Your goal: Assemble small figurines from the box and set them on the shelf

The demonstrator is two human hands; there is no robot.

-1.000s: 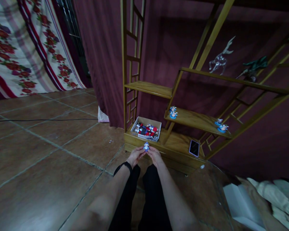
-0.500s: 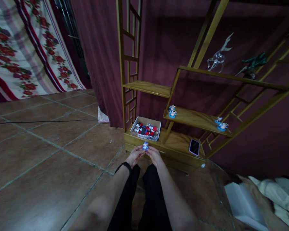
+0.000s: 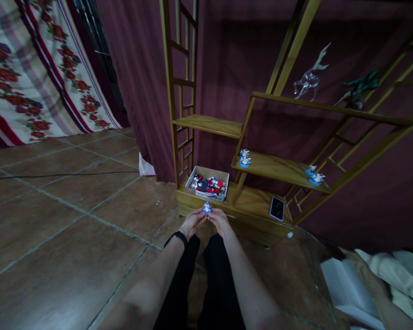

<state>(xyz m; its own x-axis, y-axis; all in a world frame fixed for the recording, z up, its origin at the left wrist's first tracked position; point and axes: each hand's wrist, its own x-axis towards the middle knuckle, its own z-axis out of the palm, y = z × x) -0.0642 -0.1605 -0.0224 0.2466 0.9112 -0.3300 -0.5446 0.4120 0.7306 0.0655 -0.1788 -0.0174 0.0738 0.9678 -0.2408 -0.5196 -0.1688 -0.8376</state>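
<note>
Between my fingertips a small white and purple figurine [image 3: 207,208] stands upright. My left hand [image 3: 193,221] grips it from the left, and my right hand [image 3: 220,220] from the right; both are closed on its base. Just beyond it, on the low wooden cabinet, is an open cardboard box [image 3: 211,170] filled with several red, black and white figurines [image 3: 210,185]. On the shelf to the right [image 3: 275,168], two blue-based figurines [image 3: 245,159] sit at the left end and two more figurines [image 3: 315,177] at the right end.
A phone [image 3: 277,208] lies on the cabinet top at right. Higher up stand a clear glass deer [image 3: 308,82] and a dark green ornament [image 3: 361,89]. A white box [image 3: 349,286] and cloth [image 3: 395,279] are at lower right. A black cable [image 3: 62,174] crosses the tiled floor.
My view has shifted slightly, moving the shelves a little left in the picture. Both hands keep hold of the same figurine in nearly the same place.
</note>
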